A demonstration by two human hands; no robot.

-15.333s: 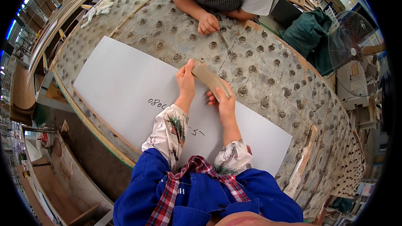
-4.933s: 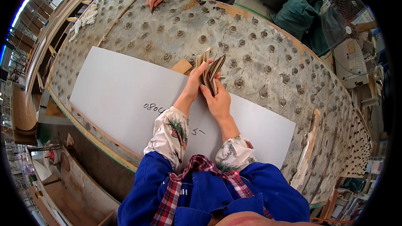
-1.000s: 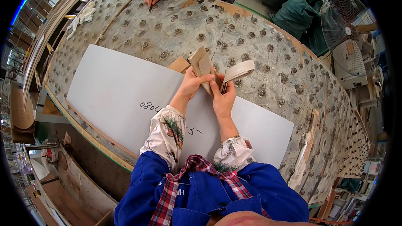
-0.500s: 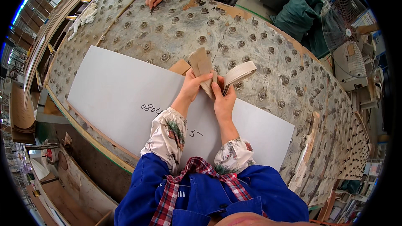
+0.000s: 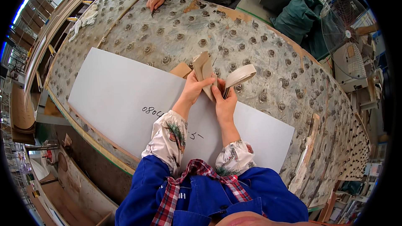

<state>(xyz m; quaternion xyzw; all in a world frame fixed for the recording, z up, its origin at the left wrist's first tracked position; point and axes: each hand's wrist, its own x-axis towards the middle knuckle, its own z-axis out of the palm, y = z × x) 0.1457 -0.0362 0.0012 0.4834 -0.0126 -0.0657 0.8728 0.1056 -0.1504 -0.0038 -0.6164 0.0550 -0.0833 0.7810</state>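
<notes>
Both my hands are together above a large white panel [image 5: 113, 86] with handwriting on it. My left hand [image 5: 193, 91] is closed around a flat, beige folded piece [image 5: 202, 65], like stiff paper or cloth, that sticks up past the fingers. The thumb and fingers of my right hand [image 5: 226, 106] pinch the lower edge of the same piece. A flattened coil of pale strip or tape [image 5: 241, 75] also rises from my right hand, with a dark edge below it that I cannot make out. A small tan block [image 5: 180, 70] lies beyond my left hand, at the panel's far edge.
The panel rests on a wide worktable [image 5: 268, 65] studded with ball rollers. Across it stands another person, whose hand [image 5: 156, 1] holds a small dark pointed tool at the table edge. White gloves [image 5: 85, 20] lie far left; a long wood strip [image 5: 305, 155] lies right. A fan [image 5: 344, 33] stands beyond.
The beige folded piece has turned in my fingers and looks narrower and more upright. Both hands have barely shifted. The coil stays in my right hand.
</notes>
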